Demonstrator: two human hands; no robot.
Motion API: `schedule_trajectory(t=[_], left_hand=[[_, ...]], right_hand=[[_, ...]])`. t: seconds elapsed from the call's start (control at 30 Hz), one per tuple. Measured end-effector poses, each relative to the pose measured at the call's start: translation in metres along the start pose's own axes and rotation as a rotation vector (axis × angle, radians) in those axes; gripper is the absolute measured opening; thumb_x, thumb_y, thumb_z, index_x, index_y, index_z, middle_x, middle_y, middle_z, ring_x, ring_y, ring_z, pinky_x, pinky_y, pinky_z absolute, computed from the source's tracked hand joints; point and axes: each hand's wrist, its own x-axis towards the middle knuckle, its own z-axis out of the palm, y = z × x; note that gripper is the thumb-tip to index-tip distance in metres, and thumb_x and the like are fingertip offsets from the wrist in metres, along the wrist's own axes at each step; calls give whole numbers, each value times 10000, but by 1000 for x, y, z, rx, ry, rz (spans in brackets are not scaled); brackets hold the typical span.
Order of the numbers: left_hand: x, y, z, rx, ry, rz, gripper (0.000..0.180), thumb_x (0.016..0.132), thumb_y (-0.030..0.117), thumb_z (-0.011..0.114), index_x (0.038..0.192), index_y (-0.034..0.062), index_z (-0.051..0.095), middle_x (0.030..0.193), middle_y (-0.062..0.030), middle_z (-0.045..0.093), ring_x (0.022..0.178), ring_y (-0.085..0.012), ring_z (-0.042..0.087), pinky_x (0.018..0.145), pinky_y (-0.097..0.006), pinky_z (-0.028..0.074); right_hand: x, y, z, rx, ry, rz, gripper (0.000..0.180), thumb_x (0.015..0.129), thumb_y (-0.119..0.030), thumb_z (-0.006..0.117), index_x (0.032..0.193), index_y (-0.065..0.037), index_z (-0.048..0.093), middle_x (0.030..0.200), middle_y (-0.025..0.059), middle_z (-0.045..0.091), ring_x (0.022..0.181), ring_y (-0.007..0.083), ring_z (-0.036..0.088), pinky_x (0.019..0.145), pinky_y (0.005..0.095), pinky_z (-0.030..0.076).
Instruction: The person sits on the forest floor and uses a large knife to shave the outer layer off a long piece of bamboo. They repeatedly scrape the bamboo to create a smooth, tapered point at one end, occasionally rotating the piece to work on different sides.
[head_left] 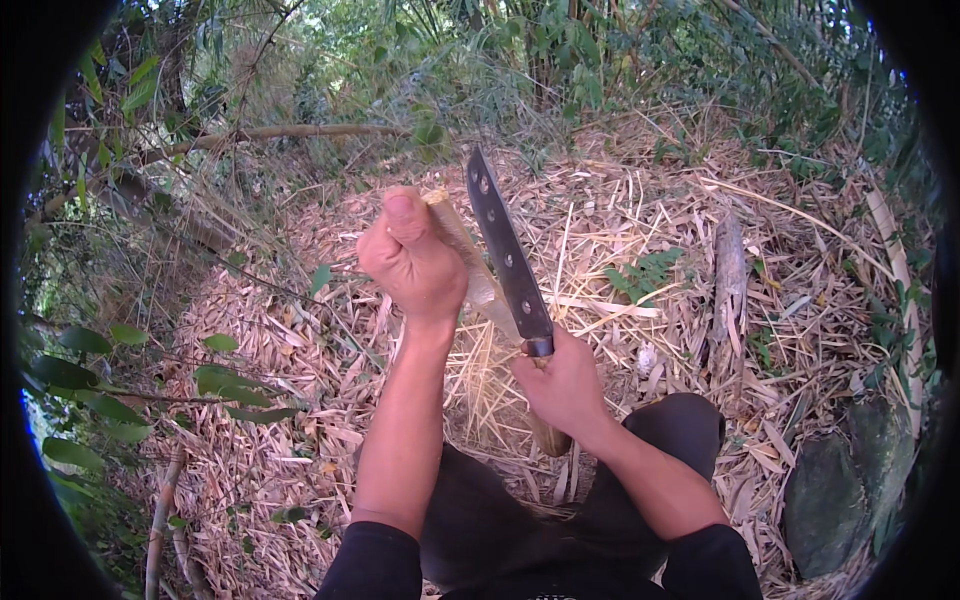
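Note:
My left hand (415, 255) is raised in a fist with the thumb on top, closed on a pale piece of split wood or bamboo (462, 245). The piece slants down to the right, its cut end showing beside the thumb. My right hand (565, 390) grips a knife (510, 255) with a long dark blade pierced by a row of holes. The blade points up and slightly left, just right of the pale piece; whether they touch, I cannot tell. A tan handle end shows below my right fist.
Thin pale splinters (485, 385) lie on the ground between my dark-trousered knees (680, 425). Dry leaves (300, 410) cover the ground around. A weathered log (730, 280) and a flat grey stone (825, 505) are on the right. Leafy twigs (215, 380) reach in from the left.

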Motion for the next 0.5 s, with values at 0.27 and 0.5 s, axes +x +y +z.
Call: schedule_trajectory(t=[0.27,0.5], left_hand=[[15,-14,-13,-42,74,-33,578,1055,391,438,594,51,368,511,32,354,505,-55,334,463,-285,215],[11,-21,-25,-76,70,-88,552,1064,415,402,639,67,449,559,41,438,524,-48,387,483,-243,271]], right_hand=[[8,-28,-8,355,176,-199,33,829,-9,595,815,15,613,628,14,600,527,57,541,478,239,430],[22,34,25,-38,-140,218,246,772,-210,671,803,28,618,639,111,621,582,223,615,581,354,493]])
